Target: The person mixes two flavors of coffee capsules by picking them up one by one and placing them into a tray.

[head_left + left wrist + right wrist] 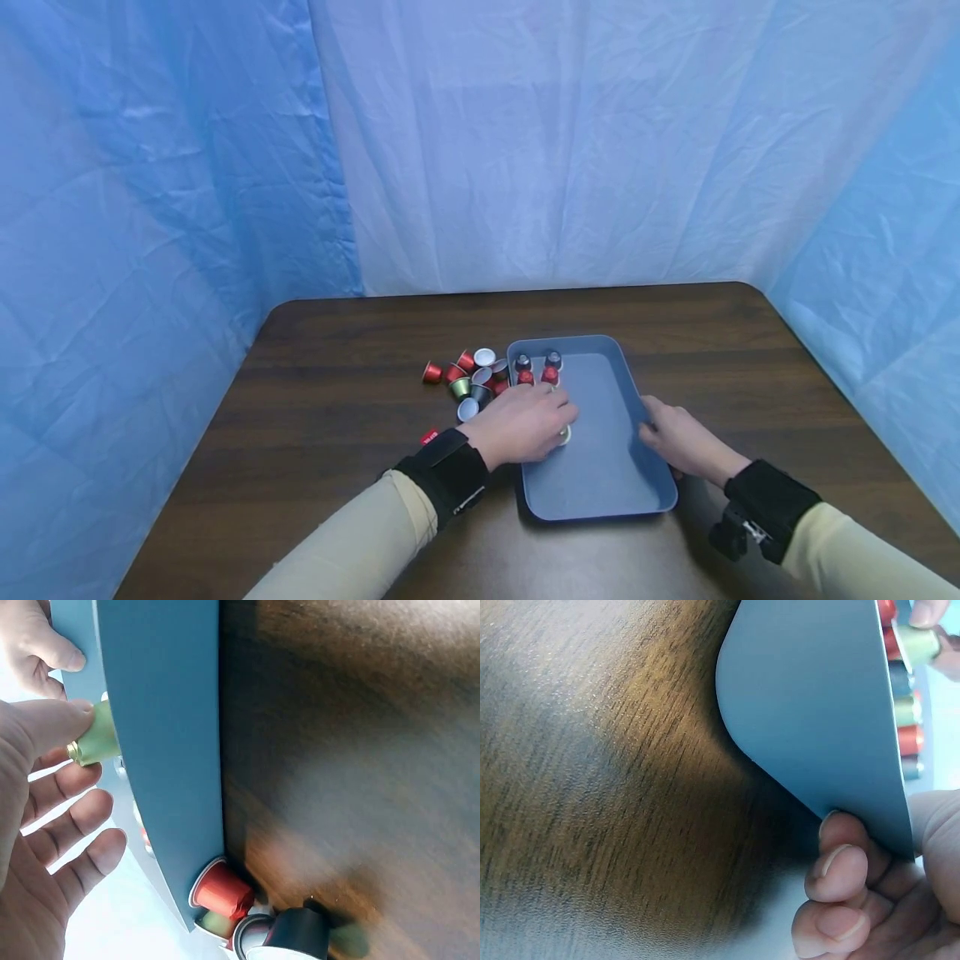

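Observation:
My left hand [525, 423] is over the left side of a grey-blue tray [600, 487]. Its thumb and a finger pinch a green coffee capsule [100, 736], seen best in the left wrist view; the other fingers are spread. Inside the tray, capsules stand in rows along the left side, among them a dark capsule [553, 360] and a red capsule [551, 375]. The right wrist view shows another green capsule [906, 710] in a row. My right hand [686, 442] grips the tray's right wall, thumb at the rim and fingers curled against the outside and underside.
A loose heap of capsules lies left of the tray, including a red capsule [432, 372], a green capsule [460, 388] and a silver-lidded capsule [468, 410]. A red piece [429, 436] shows beside the left wrist. Blue sheeting [562, 150] hangs behind the dark wooden table [337, 400].

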### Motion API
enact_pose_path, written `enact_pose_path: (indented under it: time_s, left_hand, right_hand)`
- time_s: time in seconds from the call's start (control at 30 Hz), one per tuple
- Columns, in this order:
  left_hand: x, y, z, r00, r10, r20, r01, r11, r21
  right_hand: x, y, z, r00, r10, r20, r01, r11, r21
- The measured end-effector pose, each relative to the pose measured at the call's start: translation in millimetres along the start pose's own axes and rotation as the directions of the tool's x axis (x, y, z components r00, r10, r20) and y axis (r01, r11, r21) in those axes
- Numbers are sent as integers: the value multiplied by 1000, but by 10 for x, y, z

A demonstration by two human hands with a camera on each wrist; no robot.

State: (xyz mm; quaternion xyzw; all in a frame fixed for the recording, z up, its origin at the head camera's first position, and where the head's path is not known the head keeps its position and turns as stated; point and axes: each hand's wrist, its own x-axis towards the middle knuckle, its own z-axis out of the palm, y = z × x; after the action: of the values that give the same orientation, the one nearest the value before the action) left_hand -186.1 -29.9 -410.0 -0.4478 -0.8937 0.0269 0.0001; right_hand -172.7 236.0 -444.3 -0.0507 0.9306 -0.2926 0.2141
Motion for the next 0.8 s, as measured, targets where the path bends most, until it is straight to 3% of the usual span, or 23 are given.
enact_pose_path:
  time_s: [0.33,0.63,0.8]
  left_hand:
    - [26,26,63,998,46,50,-46,999,3]
    - [30,38,148,996,79,40,-82,994,66]
    - [9,17,134,995,92,49,-94,995,43]
  right_hand:
    - [-11,-5,4,1000,-15,-8,15,1000,6]
    - [-16,-6,0,1000,-27,-7,28,1000,12]
    - [-18,-10,-1,1000,-25,-7,25,1000,7]
